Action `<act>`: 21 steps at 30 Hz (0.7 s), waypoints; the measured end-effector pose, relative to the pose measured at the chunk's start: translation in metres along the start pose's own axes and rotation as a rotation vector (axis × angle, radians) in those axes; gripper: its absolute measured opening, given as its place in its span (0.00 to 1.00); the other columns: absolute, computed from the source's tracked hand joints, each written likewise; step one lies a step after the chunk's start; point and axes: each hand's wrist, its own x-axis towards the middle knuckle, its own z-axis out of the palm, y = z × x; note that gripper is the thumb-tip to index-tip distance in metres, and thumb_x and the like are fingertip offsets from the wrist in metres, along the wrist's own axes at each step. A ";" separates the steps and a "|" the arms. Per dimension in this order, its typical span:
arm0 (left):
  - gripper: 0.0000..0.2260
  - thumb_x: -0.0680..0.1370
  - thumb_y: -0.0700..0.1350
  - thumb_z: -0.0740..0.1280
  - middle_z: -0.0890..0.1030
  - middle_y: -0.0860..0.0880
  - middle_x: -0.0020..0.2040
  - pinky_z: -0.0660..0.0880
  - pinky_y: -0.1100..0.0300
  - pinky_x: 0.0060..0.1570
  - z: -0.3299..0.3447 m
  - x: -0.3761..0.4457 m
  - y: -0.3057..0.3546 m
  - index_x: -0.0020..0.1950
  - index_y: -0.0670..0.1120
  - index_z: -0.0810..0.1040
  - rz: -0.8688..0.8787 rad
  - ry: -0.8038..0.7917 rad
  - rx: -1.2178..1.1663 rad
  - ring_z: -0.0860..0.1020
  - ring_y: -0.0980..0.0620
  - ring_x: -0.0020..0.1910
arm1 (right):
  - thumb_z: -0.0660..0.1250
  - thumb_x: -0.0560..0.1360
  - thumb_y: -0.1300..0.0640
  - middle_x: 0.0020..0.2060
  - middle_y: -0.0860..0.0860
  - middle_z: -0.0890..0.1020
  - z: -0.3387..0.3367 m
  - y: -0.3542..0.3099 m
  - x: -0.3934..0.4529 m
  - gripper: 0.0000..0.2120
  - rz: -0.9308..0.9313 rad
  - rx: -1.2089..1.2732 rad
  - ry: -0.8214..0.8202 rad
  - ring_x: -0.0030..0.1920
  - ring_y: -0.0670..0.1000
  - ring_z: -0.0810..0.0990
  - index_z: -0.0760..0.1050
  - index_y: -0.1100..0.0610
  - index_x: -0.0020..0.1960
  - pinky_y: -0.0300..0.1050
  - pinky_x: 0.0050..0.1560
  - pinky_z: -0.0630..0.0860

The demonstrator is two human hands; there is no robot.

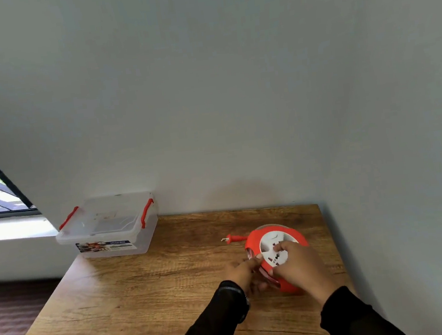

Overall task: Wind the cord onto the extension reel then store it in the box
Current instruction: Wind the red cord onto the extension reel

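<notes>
Your right hand (298, 264) lies over the white socket face of the red extension reel (254, 242) on the wooden worktop (145, 286), while your left hand (244, 270) grips its left edge. The red plug (233, 238) sticks out from the reel's far-left side. A clear box (108, 227) with red clips sits closed at the far-left corner, well apart from the reel.

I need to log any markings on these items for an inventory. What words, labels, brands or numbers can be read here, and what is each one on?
"MULTI-BOX": on the dark strip of the label on the front wall of the clear plastic box; blurred, so this reading is likely rather than sure.
The rest of that label, pictures and smaller print: too small to read.
White socket face of the red extension reel: any markings are too blurred to read.
</notes>
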 end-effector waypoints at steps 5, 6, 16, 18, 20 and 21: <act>0.09 0.73 0.45 0.72 0.81 0.42 0.30 0.77 0.61 0.23 0.011 0.013 -0.014 0.41 0.40 0.78 -0.091 0.010 0.000 0.78 0.49 0.21 | 0.70 0.68 0.51 0.59 0.49 0.79 0.007 0.015 0.003 0.22 0.029 -0.024 0.028 0.58 0.52 0.76 0.74 0.46 0.62 0.41 0.52 0.73; 0.09 0.73 0.46 0.72 0.82 0.41 0.33 0.77 0.61 0.24 0.012 0.014 -0.015 0.42 0.40 0.78 -0.095 0.021 -0.001 0.79 0.49 0.23 | 0.69 0.69 0.50 0.60 0.49 0.79 0.008 0.016 0.004 0.20 0.014 -0.041 0.038 0.59 0.52 0.75 0.75 0.45 0.61 0.44 0.57 0.72; 0.12 0.73 0.41 0.72 0.76 0.44 0.26 0.73 0.61 0.26 -0.015 0.025 -0.011 0.30 0.41 0.75 0.079 0.095 0.378 0.73 0.49 0.20 | 0.63 0.71 0.49 0.50 0.46 0.83 0.017 0.001 -0.007 0.15 -0.212 -0.386 0.204 0.59 0.49 0.76 0.76 0.46 0.57 0.54 0.67 0.61; 0.13 0.72 0.41 0.72 0.76 0.45 0.27 0.72 0.61 0.28 -0.032 0.023 -0.002 0.30 0.43 0.73 0.124 0.123 0.434 0.73 0.49 0.23 | 0.63 0.72 0.46 0.47 0.46 0.84 0.020 -0.016 -0.003 0.14 -0.261 -0.387 0.220 0.57 0.49 0.77 0.75 0.46 0.57 0.50 0.60 0.63; 0.11 0.72 0.43 0.72 0.77 0.48 0.29 0.74 0.61 0.27 -0.051 0.021 0.015 0.32 0.44 0.74 0.177 0.142 0.475 0.76 0.51 0.24 | 0.64 0.72 0.46 0.46 0.46 0.83 0.024 -0.035 0.002 0.14 -0.292 -0.382 0.211 0.55 0.49 0.78 0.74 0.46 0.56 0.49 0.54 0.63; 0.09 0.72 0.45 0.72 0.78 0.49 0.31 0.75 0.62 0.28 -0.066 0.020 0.027 0.35 0.45 0.76 0.216 0.168 0.497 0.77 0.52 0.26 | 0.65 0.71 0.46 0.46 0.46 0.83 0.029 -0.048 0.007 0.14 -0.304 -0.356 0.198 0.54 0.49 0.78 0.74 0.46 0.55 0.49 0.53 0.63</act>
